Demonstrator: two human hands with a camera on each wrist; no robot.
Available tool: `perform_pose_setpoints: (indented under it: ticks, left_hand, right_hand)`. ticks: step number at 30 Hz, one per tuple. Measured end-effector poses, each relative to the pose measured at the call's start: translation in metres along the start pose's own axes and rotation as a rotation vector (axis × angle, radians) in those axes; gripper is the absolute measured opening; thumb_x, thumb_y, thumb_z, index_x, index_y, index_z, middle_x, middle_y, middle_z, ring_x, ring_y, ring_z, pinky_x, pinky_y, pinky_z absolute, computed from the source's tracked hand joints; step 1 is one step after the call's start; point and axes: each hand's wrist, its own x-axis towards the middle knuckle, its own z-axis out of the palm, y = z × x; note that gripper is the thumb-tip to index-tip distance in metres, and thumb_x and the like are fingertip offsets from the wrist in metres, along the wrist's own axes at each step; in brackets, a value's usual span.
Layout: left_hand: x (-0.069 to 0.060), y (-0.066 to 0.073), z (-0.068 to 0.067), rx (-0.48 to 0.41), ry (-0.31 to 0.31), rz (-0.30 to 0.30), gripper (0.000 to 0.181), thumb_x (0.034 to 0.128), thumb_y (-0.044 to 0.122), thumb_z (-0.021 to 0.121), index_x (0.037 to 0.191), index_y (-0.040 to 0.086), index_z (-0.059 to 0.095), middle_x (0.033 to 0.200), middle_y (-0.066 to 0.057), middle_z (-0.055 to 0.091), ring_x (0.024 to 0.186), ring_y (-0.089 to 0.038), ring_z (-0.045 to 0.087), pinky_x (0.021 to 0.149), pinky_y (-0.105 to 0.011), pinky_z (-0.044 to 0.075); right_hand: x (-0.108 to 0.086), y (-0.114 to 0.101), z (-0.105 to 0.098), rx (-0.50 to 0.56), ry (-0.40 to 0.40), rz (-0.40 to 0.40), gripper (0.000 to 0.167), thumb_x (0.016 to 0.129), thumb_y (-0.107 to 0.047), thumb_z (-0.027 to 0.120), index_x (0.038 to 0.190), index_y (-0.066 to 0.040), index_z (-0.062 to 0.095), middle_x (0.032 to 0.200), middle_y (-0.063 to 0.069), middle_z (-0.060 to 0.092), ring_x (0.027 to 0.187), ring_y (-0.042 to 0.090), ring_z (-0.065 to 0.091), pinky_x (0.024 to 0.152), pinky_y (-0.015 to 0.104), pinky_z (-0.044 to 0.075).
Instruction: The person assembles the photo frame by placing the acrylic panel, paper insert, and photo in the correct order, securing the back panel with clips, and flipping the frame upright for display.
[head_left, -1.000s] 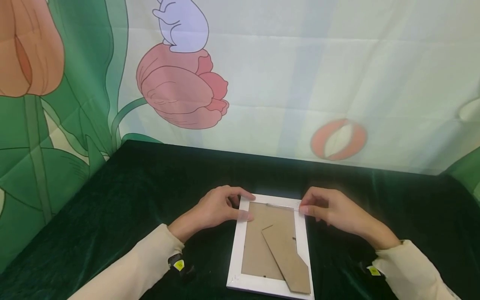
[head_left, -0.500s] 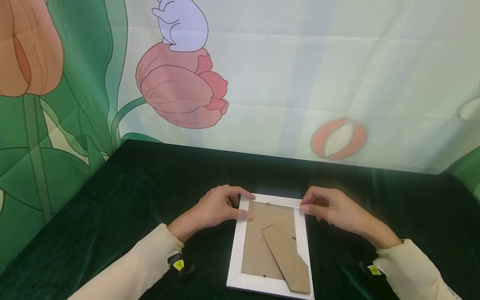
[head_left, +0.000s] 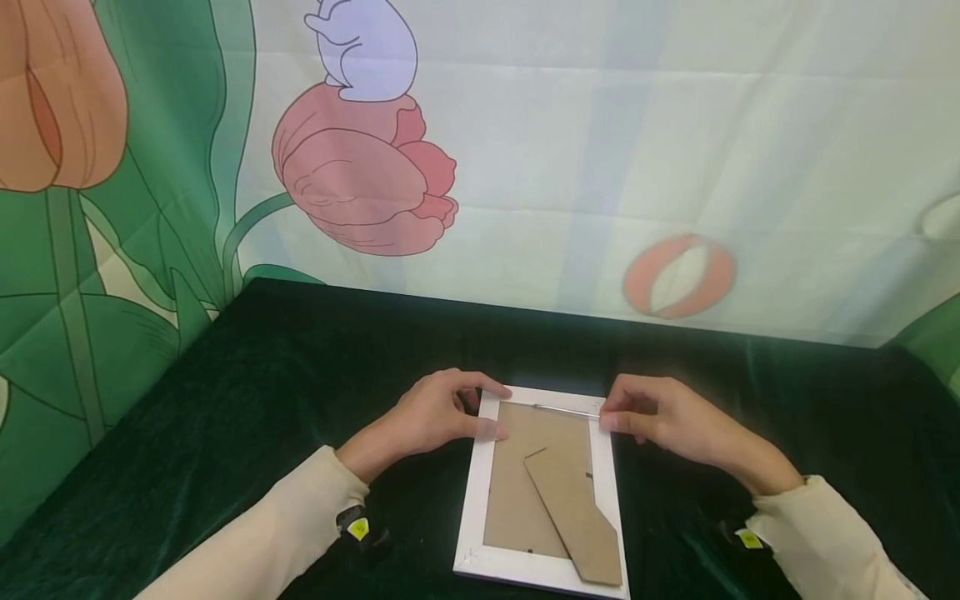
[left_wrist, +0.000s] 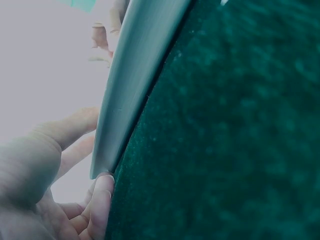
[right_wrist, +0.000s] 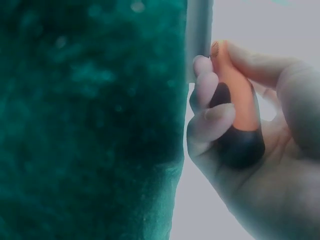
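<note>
Here your left hand (head_left: 429,417) pinches a white rectangular picture frame (head_left: 475,500) near its far corner, while your right hand (head_left: 671,419) curls firmly round an orange-and-black-handled metal screwdriver (right_wrist: 242,107)

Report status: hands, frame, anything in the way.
Left hand holds frame, back up, at far left corner. Right hand holds screwdriver, shaft along frame's far end. Kickstand clear of shaft.

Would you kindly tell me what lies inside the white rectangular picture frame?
A flat brown backing board, with an angular brown stand flap over it. Whatever lies beneath the board is covered.
</note>
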Motion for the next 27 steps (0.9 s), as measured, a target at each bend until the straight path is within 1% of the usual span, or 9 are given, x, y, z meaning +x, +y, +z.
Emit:
perform_pose_setpoints:
  ticks: [12,18,27]
  left_hand:
    - [0.0004,0.0018,-0.0003,-0.005,-0.002,-0.011,0.043,0.0879,0.031,0.090,0.129,0.026,0.076,0.102,0.000,0.062,0.091,-0.023,0.060,0.061,-0.031,0.055]
    - [0.0004,0.0019,0.0000,-0.002,-0.006,-0.007,0.043,0.0881,0.032,0.090,0.129,0.026,0.076,0.102,0.000,0.062,0.091,-0.023,0.060,0.061,-0.031,0.055]
    - [-0.0006,0.0008,0.0001,-0.005,-0.003,-0.016,0.043,0.0877,0.032,0.090,0.128,0.026,0.077,0.102,0.000,0.062,0.092,-0.024,0.060,0.062,-0.032,0.055]
  right_hand:
    - [0.0018,-0.0004,-0.0039,-0.016,-0.042,-0.027,0.014,0.097,-0.027,0.080,0.103,-0.021,0.069,0.097,-0.007,0.071,0.079,0.016,0.067,0.065,0.033,0.060]
    - [0.0025,-0.0018,-0.0038,-0.019,-0.058,-0.013,0.013,0.097,-0.024,0.080,0.101,-0.022,0.068,0.094,-0.007,0.070,0.079,0.018,0.066,0.065,0.033,0.059]
    - [0.0035,-0.0042,-0.0032,-0.046,-0.072,-0.019,0.014,0.097,-0.022,0.080,0.101,-0.022,0.067,0.093,-0.008,0.069,0.078,0.017,0.066,0.065,0.031,0.058]
